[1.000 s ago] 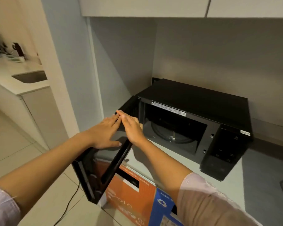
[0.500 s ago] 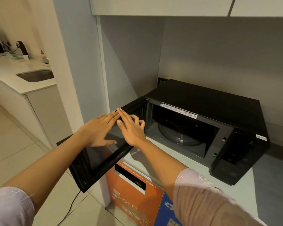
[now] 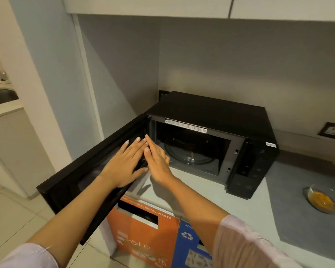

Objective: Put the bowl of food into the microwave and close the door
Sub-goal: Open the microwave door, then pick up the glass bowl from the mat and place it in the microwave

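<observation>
A black microwave [image 3: 217,109] stands on the grey counter in the wall corner. Its door [image 3: 74,182] is swung wide open to the left. The cavity shows a glass turntable [image 3: 190,151] with nothing on it. My left hand [image 3: 124,163] lies flat, fingers spread, on the inner face of the door. My right hand [image 3: 157,161] is beside it with fingers straight, at the door's hinge side. A small glass bowl of yellow food [image 3: 320,199] sits on the counter far right of the microwave, apart from both hands.
A darker grey mat [image 3: 298,219] lies under the bowl. Orange [image 3: 143,238] and blue [image 3: 191,246] recycling boxes stand below the counter edge. A wall socket [image 3: 333,131] is behind the microwave on the right. Cabinets overhang above; a sink counter [image 3: 2,101] is far left.
The door has swung further open to the left under both hands. The view shifted right, and the bowl of food came into sight.
</observation>
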A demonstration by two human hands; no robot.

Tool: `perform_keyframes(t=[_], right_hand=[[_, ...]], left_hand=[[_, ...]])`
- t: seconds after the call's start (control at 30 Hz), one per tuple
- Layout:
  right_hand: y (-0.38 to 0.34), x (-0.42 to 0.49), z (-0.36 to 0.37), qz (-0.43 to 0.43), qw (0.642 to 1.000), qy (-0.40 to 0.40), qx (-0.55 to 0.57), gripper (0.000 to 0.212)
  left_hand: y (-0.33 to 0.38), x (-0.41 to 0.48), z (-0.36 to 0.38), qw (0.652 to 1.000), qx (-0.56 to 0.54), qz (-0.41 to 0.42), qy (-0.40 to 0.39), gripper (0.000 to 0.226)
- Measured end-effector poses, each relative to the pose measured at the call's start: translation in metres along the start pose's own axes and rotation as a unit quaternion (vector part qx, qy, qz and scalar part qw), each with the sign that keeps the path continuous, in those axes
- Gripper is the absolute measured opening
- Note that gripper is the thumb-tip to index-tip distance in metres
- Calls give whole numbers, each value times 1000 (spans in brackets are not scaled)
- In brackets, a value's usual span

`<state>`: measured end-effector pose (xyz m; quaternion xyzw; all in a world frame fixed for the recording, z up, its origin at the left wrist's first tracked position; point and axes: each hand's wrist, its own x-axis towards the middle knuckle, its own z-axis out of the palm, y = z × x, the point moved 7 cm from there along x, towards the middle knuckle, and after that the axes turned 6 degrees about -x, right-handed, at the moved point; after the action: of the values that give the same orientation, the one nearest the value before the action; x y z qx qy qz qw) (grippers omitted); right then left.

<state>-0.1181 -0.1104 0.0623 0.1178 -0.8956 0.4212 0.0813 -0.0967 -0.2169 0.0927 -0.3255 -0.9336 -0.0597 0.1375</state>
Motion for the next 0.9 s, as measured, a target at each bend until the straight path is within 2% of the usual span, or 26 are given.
perform_keyframes(t=[0.13,0.23,0.37,0.63,0.77,0.9], right_hand=[[33,-28,-35,44,997,66,6,53],[60,-59,-67,70,987,136,38,49],[100,-109,-117,116,964,227,76,47],[165,-210,-217,182,914,360,44,45],[197,-251,-266,217,886,409,41,34],[233,-279,-310,237,865,439,51,44]], left_hand=[[32,28,30,978,-208,8,8,75],[61,49,56,955,-295,18,-1,73],[126,80,85,932,-352,75,-39,75],[275,129,112,878,-439,157,-107,75],[346,148,125,857,-465,178,-130,74],[402,174,142,840,-494,167,-150,75]])
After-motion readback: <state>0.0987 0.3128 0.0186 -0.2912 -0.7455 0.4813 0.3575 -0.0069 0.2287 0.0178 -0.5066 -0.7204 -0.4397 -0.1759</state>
